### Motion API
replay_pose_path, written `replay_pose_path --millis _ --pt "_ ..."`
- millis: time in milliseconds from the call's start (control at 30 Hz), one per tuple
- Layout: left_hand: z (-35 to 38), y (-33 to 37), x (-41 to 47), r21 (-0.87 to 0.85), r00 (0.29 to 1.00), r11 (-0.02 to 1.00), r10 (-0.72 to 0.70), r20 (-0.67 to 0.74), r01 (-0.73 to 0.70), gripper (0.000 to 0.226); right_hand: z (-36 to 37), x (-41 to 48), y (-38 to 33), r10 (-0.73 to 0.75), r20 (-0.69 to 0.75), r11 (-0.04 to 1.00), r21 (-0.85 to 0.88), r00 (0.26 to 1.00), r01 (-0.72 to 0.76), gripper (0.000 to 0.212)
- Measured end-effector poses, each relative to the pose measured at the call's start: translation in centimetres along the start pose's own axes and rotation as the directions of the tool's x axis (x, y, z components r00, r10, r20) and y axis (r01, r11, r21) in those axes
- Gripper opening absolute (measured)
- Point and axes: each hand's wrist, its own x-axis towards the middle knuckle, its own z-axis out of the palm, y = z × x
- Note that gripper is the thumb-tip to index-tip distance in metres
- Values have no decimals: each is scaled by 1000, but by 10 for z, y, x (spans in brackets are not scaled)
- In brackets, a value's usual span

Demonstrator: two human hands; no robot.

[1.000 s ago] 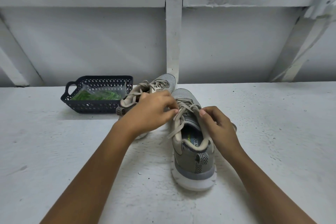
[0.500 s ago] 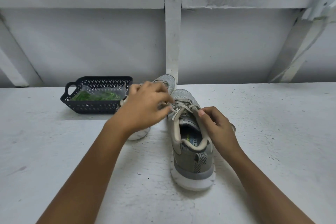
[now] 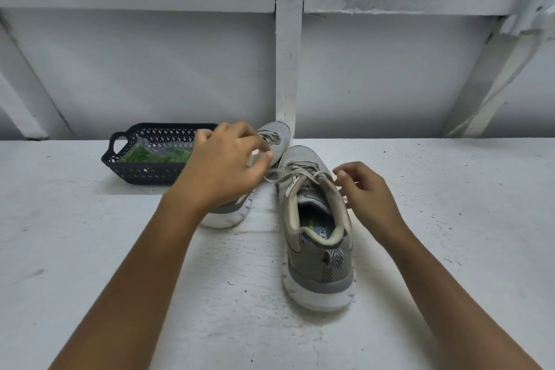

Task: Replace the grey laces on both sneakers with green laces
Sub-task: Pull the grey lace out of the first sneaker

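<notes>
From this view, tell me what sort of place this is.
Probably a plain workshop bench: a rough white-painted table against a white timber-framed wall, with two sneakers and a basket of green laces.

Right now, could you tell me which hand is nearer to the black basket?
Left. The left hand is by the right end of the basket; the right hand is beyond the near sneaker.
</notes>
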Motion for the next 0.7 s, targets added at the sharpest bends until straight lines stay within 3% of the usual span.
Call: replay_pose_path --millis 133,200,300,400,533,633,700 --pt "21 14 0 -51 991 996 83 108 -78 30 -6 20 -5 -23 189 971 -229 982 67 15" --pt "31 20 -1 -99 975 989 126 184 -109 27 -7 26 -9 -31 213 954 -284 977 92 7" --pt "36 22 -2 -240 967 970 91 237 -32 19 -13 27 -18 -52 210 956 -272 976 110 17" --pt "32 24 -3 -345 967 936 19 256 73 12 -20 18 -28 -84 219 965 -225 972 134 8" --pt "16 34 -3 -424 961 900 19 277 104 9 -26 -2 -38 -203 307 927 -247 930 284 14" --pt "1 38 -5 -366 884 930 148 444 28 8 -28 -14 -38 -205 395 843 -394 895 367 17" --pt "-4 38 -8 -282 819 959 189 542 -35 10 -31 -19 -38 -190 412 826 -424 891 372 40"
